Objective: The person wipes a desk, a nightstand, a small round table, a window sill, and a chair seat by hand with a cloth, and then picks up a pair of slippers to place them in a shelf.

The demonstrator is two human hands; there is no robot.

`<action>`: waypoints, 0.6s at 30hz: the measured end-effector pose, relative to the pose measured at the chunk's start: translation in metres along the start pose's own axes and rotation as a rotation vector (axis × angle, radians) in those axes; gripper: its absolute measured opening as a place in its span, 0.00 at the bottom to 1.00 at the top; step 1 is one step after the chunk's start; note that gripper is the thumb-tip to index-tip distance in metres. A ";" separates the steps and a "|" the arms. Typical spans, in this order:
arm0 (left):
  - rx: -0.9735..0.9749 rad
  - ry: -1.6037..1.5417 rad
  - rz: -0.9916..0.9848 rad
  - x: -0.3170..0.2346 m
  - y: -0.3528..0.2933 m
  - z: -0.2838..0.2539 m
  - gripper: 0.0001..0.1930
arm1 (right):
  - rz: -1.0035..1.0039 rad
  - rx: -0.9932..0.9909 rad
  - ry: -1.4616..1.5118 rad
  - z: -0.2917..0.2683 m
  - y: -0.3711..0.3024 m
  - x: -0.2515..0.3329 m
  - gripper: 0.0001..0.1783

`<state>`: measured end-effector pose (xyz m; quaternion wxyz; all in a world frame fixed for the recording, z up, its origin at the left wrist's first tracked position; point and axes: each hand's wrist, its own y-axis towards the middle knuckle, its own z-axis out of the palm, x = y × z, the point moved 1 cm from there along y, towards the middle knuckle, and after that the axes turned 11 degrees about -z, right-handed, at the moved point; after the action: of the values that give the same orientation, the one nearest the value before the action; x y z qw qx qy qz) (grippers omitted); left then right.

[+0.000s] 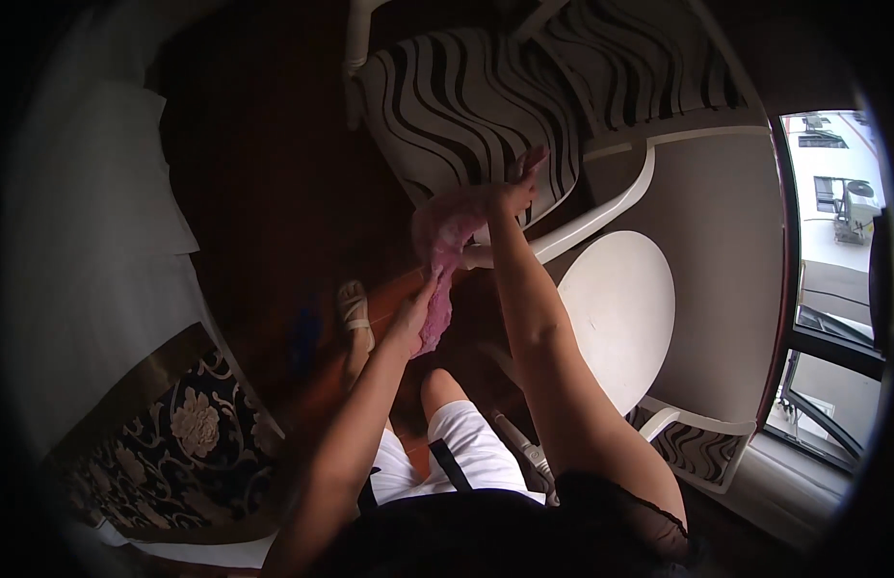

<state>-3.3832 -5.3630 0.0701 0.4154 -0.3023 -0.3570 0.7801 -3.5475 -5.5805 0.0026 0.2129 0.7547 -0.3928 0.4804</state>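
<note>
"So, where are we finding the sheer, crumpled pink material (449, 234)?"

"We are seeing it stretching between both hands, partly overlapping the white-framed armchair with wavy black-striped upholstery (457, 106). The left hand (414, 314) is gripping its lower part, fingers curling round it."

"And the right hand (512, 197)?"

"It is meeting the upper end, but blur is keeping us from telling how far open it is. A smooth white oval surface (620, 313) is lying beside the right forearm (536, 318)."

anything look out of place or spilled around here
Nothing spilled or damaged shows. The pink material is crumpled, but in the left hand. A blurred blue patch on the floor, left of the sandal, looks odd: too dim to identify.
</note>
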 end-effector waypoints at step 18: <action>-0.004 0.727 -0.502 -0.284 0.153 0.060 0.20 | -0.940 0.149 -0.699 0.228 0.074 0.041 0.15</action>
<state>-3.3616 -5.6878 0.0299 0.6902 -0.4617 -0.2514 0.4972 -3.4698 -5.7997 -0.0670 0.2074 0.9742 -0.0283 0.0837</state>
